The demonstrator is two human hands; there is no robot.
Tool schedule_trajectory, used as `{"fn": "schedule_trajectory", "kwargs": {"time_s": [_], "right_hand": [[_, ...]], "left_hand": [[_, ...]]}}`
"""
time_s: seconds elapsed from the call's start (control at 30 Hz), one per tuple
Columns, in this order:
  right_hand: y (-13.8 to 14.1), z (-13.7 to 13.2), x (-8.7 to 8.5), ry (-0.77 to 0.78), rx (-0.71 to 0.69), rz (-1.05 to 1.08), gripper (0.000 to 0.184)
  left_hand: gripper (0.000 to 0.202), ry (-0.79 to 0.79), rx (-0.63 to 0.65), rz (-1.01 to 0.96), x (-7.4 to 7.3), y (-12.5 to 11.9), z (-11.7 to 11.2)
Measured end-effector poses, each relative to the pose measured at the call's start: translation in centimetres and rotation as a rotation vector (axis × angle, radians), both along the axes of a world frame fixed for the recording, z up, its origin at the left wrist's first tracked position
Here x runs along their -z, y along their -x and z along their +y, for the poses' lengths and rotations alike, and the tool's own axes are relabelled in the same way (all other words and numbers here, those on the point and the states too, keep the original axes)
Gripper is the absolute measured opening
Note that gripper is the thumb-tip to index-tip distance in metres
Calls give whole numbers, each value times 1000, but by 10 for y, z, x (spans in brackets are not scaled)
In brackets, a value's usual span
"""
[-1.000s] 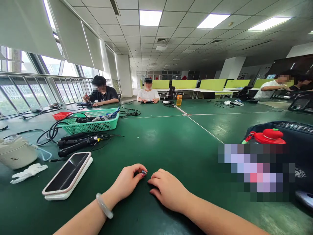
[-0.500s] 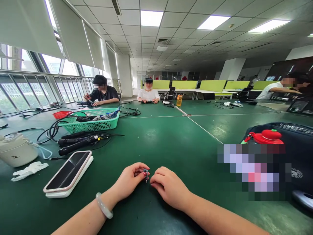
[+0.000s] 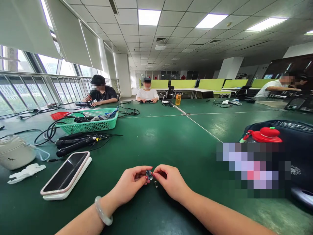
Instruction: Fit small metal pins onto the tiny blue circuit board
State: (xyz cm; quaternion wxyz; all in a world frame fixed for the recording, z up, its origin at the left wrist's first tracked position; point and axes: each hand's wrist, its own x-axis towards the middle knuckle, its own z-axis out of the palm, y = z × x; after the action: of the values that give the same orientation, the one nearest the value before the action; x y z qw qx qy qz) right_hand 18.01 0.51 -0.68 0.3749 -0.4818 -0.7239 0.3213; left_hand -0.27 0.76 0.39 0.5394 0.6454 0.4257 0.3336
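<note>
- A small, blocky, blue-grey and dark part point(image 3: 148, 174) with a pale bit at its lower right is held above the dark green table point(image 3: 151, 143), near its front edge.
- A tiny dark piece with a pale end point(image 3: 156, 184) shows just below the fingertips; whether it hangs or lies on the table cannot be told.
- The left hand point(image 3: 129, 181), with a pale, rounded bracelet point(image 3: 103, 211) at its wrist, is clamped on the part between thumb and fingers.
- The right hand point(image 3: 171, 182) has thumb and forefinger drawn together right beside the part; whether they grip anything is too small to tell.
- Left of the hands, a dark-screened phone in a pink-edged case point(image 3: 67, 173) rests on a flat white object point(image 3: 57, 197).
- Beyond it, slim black cylindrical handles point(image 3: 75, 147) lie bundled among cables.
- A crumpled white tissue point(image 3: 26, 172) lies near a cream fabric pouch point(image 3: 16, 155).
- The mint-green perforated plastic basket point(image 3: 105, 125) contains black items and a grey-and-blue bundle point(image 3: 105, 116); a shallow red plastic tray point(image 3: 60, 115) sits beside it.
- Well right, a red-lidded bottle point(image 3: 269, 135) stands against a dark bag point(image 3: 298, 143).
</note>
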Motion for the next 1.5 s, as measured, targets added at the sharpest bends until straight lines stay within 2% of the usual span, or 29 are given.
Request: {"fn": "schedule_trajectory", "kwargs": {"time_s": [0.17, 0.37, 0.63, 1.3, 1.5], "right_hand": [[1, -1, 1, -33, -7, -31, 17], [3, -4, -2, -86, -30, -95, 16], [4, -6, -1, -145, -18, -130, 17], [6, -7, 0, -175, -23, -124, 15], [6, -8, -1, -164, -39, -150, 14]], "left_hand": [[40, -24, 31, -3, 0, 1, -1], [35, -116, 26, 103, -1, 1, -2], [36, -162, 12, 153, -2, 1, -3], [37, -124, 12, 95, -3, -1, -4], [36, -148, -14, 131, 0, 1, -4]]}}
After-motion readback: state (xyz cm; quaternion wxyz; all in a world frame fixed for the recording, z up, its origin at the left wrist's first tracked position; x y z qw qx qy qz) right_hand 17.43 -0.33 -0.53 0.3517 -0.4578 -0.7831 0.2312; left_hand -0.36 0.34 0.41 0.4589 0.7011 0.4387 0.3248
